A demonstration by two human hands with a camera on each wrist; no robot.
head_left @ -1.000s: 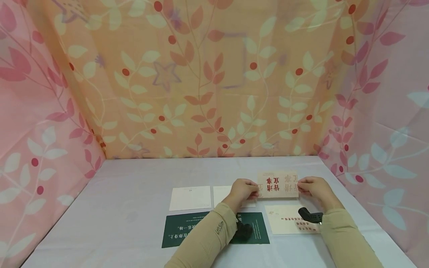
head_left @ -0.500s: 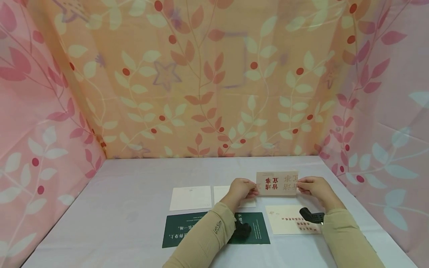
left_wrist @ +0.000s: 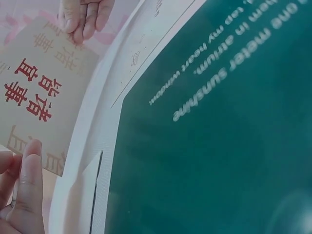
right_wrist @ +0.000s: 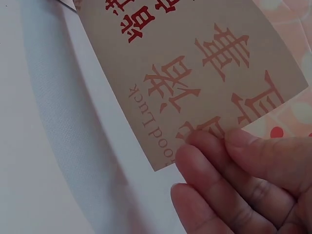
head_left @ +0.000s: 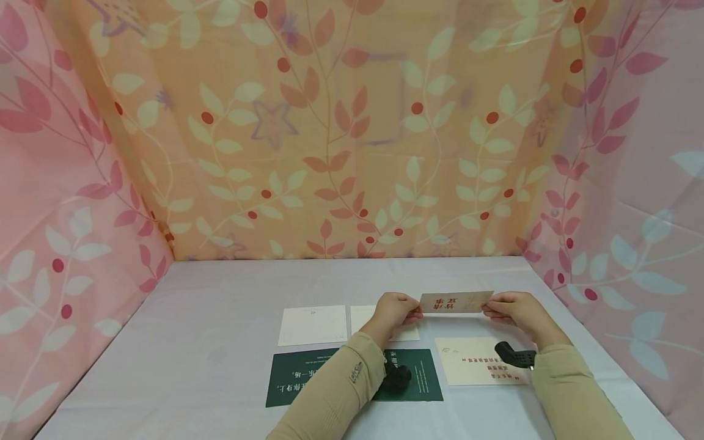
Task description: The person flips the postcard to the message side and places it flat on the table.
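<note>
A cream postcard (head_left: 456, 302) printed with large red and pale orange characters is held up above the back right of the table. My left hand (head_left: 395, 313) pinches its left short edge between thumb and fingers. At the opposite edge, my right hand (head_left: 514, 308) pinches a corner, as the right wrist view shows with the thumb (right_wrist: 253, 146) over the card's printed face. From the head view the postcard appears as a narrow tilted strip. Below the right hand lies another cream postcard (head_left: 467, 360) with red text, partly covered by the wrist camera.
Two white cards lie in the back row: one in full view (head_left: 313, 325), the other (head_left: 360, 321) partly behind my left hand. Dark green cards (head_left: 423, 373) with white text lie in front, crossed by my left sleeve (head_left: 335, 391). Patterned cloth walls (head_left: 330, 153) enclose the white table (head_left: 220, 293).
The held postcard has tilted, so its face has gone from a full rectangle to a thin strip in the head view. Both hands have stayed almost in place on its edges.
</note>
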